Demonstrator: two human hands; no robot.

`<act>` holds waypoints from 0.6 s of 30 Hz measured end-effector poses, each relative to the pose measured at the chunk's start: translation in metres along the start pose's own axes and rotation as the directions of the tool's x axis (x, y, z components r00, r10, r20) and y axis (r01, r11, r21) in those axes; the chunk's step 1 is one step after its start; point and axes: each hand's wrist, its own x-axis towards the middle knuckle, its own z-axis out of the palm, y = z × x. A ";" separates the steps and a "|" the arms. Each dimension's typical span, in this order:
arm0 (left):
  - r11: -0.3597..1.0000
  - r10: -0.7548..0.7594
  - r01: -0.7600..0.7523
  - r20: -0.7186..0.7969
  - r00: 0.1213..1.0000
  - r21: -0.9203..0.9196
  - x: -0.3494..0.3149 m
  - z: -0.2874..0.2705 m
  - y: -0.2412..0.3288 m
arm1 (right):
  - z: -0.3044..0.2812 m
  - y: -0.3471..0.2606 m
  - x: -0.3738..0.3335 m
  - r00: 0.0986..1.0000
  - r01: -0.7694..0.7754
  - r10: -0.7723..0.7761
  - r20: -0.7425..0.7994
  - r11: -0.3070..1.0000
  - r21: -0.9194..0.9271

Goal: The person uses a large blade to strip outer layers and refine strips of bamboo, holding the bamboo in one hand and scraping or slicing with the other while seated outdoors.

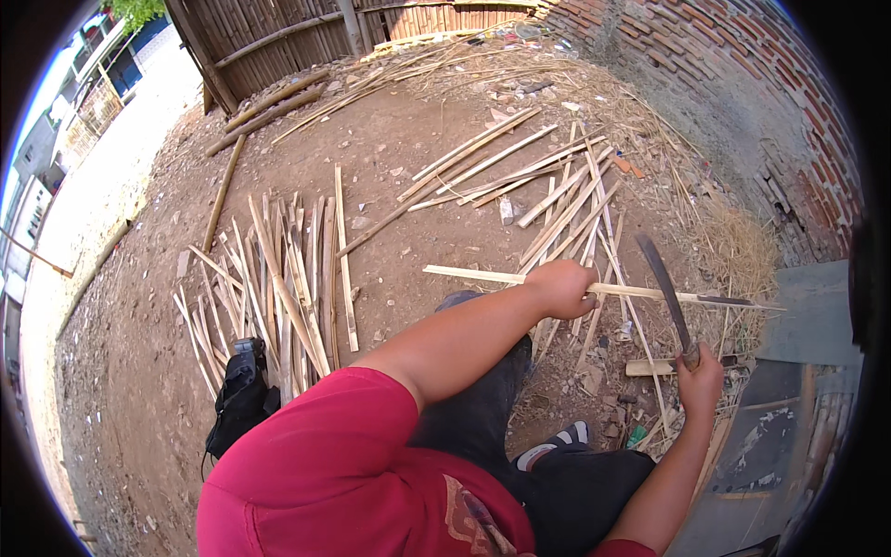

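Note:
My left hand [563, 288] grips a long split bamboo strip [473, 273] and holds it level across my knee, its far end reaching right past the blade. My right hand [700, 379] clasps the handle of a curved machete [663, 280], whose dark blade points up and crosses over the strip. I wear a red shirt, dark trousers and a striped sandal [555, 444].
A pile of split bamboo strips [278, 278] lies on the dirt to my left, another heap [566, 190] ahead. A black bag [243, 395] sits by my left side. Whole bamboo poles [269, 107] and a bamboo fence stand at the back, a brick wall [742, 65] to the right.

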 end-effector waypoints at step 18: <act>0.999 -0.031 0.030 0.038 0.999 0.037 0.003 0.004 0.023 | 0.009 0.060 0.003 0.995 -0.102 0.098 0.031 0.978 0.180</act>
